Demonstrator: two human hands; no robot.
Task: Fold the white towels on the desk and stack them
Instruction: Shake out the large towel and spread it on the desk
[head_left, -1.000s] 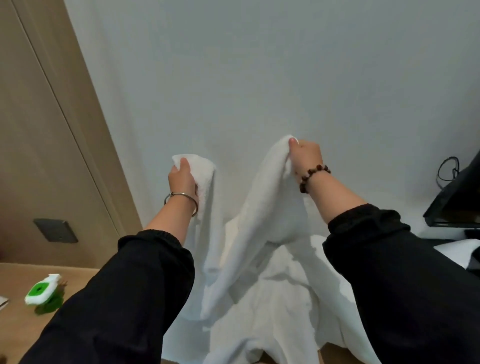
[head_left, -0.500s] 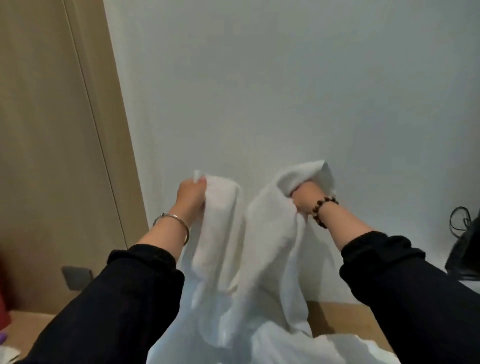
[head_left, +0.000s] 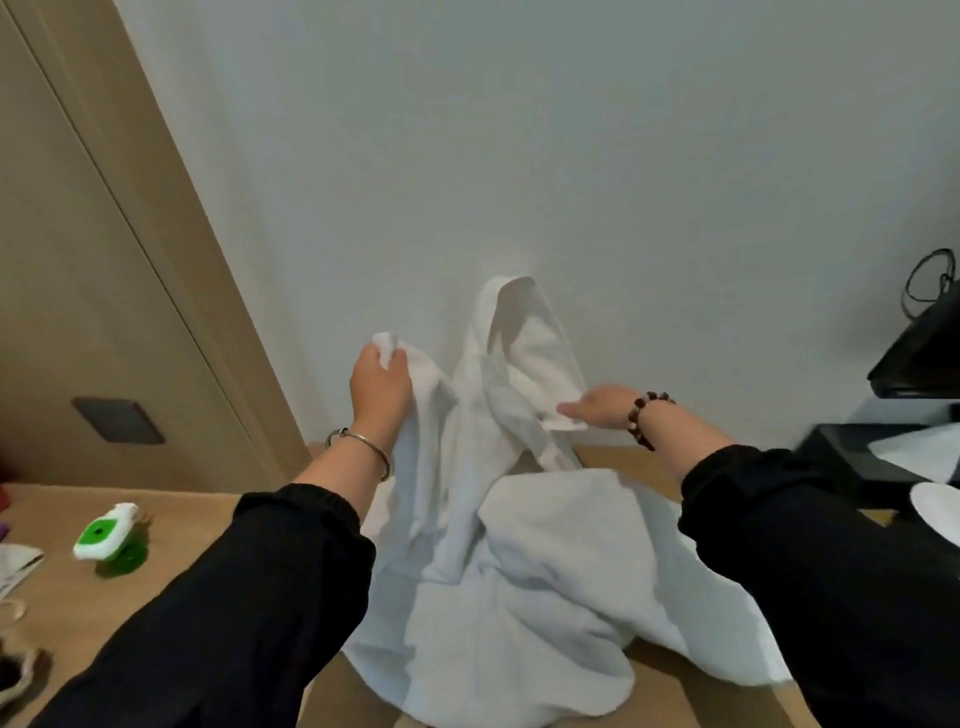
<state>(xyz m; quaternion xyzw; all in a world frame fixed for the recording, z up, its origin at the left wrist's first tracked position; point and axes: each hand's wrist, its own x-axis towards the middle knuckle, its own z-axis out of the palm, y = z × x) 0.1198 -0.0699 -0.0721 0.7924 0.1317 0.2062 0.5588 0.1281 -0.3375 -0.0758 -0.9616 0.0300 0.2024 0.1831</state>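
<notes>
Head view, only one.

- Left hand (head_left: 379, 384): raised above the worktop (head_left: 208, 519), left of centre. Fingers and thumb curled tight round a bunched corner of the white towel (head_left: 467, 467). The corner pokes up out of the fist. Silver bangle (head_left: 363, 447) on the wrist, black sleeve (head_left: 249, 587) below.
- Right hand (head_left: 597, 408): about level with the left wrist, well apart from the left hand. Fingers stretched out and pointing left, tips on a flat edge of the towel. Cannot tell whether the thumb pinches that edge from beneath. Dark bead bracelet (head_left: 644, 415) on the wrist.
- White towel: lifted part hangs between the two hands with its long axis roughly upright. One fold peaks in a loop between the hands, nearer the right, against the pale wall (head_left: 571, 156). From the left fist the cloth falls straight down in long creases.
- Lower end runs into a rumpled towel heap (head_left: 545, 582) on the worktop. The heap spreads toward the near edge and out to the right under the right sleeve. Cannot tell where one towel ends and another begins.
- Left on the worktop: a green-and-white object (head_left: 106, 535), well apart from the heap.
- Dark wall plate (head_left: 118, 421) on the wood panel, far left.
- Far right: a black device (head_left: 924, 353) with a looped cable (head_left: 930, 280) above it.
</notes>
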